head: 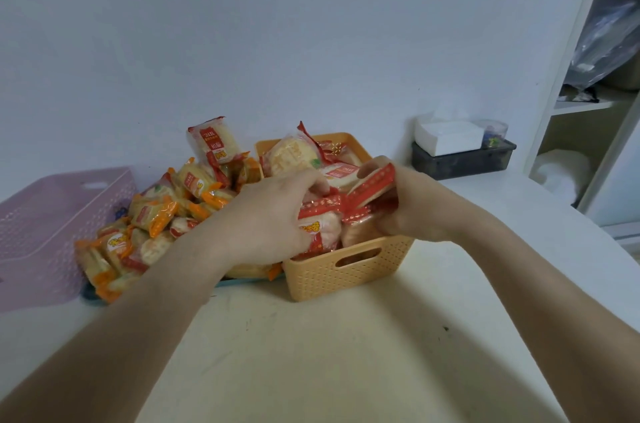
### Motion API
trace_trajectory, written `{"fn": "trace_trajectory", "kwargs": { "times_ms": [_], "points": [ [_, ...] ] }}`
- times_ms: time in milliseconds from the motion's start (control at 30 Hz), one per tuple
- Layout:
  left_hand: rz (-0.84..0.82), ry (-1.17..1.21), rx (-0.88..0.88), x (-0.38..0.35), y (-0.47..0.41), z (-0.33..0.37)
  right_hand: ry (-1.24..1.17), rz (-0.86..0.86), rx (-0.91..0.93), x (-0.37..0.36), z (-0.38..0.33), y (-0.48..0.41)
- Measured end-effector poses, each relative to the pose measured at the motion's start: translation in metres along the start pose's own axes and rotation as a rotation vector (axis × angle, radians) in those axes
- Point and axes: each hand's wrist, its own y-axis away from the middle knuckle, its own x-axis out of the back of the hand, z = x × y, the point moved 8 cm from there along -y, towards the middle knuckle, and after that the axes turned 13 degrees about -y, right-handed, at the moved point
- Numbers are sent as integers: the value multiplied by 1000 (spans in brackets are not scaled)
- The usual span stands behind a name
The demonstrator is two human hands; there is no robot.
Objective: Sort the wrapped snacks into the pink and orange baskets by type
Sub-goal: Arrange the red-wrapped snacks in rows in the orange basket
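Note:
The orange basket [346, 275] stands at the table's middle, filled with red-wrapped snacks [294, 155]. Both my hands are over it. My right hand [398, 204] grips a red-wrapped snack [372, 185] by its edge above the basket. My left hand [270, 214] rests on the red packs [318, 228] at the basket's left side, fingers curled among them; whether it holds one I cannot tell. Left of the basket lies a heap of orange-wrapped and red-wrapped snacks [156, 214]. The pink basket [52, 225] sits at the far left.
A dark box [460, 159] with a white tissue pack [446, 138] on it stands at the back right by the wall. A white shelf unit [581, 103] rises at the right. Bare white table [329, 353] lies in front of the baskets.

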Motion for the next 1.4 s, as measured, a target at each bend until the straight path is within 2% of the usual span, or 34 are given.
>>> {"fn": "trace_trajectory", "kwargs": {
  "times_ms": [100, 200, 333, 400, 600, 733, 767, 867, 900, 967, 1033, 1100, 1167, 1200, 1267, 1400],
  "points": [
    [-83, -89, -117, -10, 6, 14, -48, -96, -18, -4, 4, 0],
    [-119, -270, -160, -25, 13, 19, -120, -139, -10, -3, 2, 2],
    [-117, -513, -167, -38, 19, 22, -69, -45, 75, 0, -3, 8],
    [-61, -535, -167, -36, 20, 21, -83, 11, 106, -1, -3, 12],
    [18, -401, -193, -33, 22, 13, -308, 84, 88, -12, 0, 17],
    [-18, -226, -184, -35, 21, 5, -84, 110, 33, -22, -9, 14],
    [51, -98, -157, -29, 21, 1, -61, 134, 11, -21, -8, 13],
    [414, 219, -32, 1, 26, -20, -62, 133, -40, -25, -1, 17],
    [436, 261, -2, 6, 25, -23, -42, 110, -32, -26, -2, 19],
    [305, 226, -14, 4, 14, -17, 30, 57, -23, -28, -6, 19],
    [145, 79, -83, -8, 5, -3, 54, -3, -38, -29, -7, 20],
    [133, -11, -105, -13, 0, 1, -76, -20, -7, -27, -9, 21],
    [215, 12, -92, -11, 2, -4, -200, 71, 41, -14, -13, 23],
    [266, -15, -107, -8, 3, -3, -145, 132, 62, -2, -15, 25],
    [313, -135, -131, -3, 9, -1, 152, 146, 59, 14, -22, 26],
    [205, -304, -141, -9, 12, 0, 639, -149, -109, 8, -19, 21]
  ]
}}
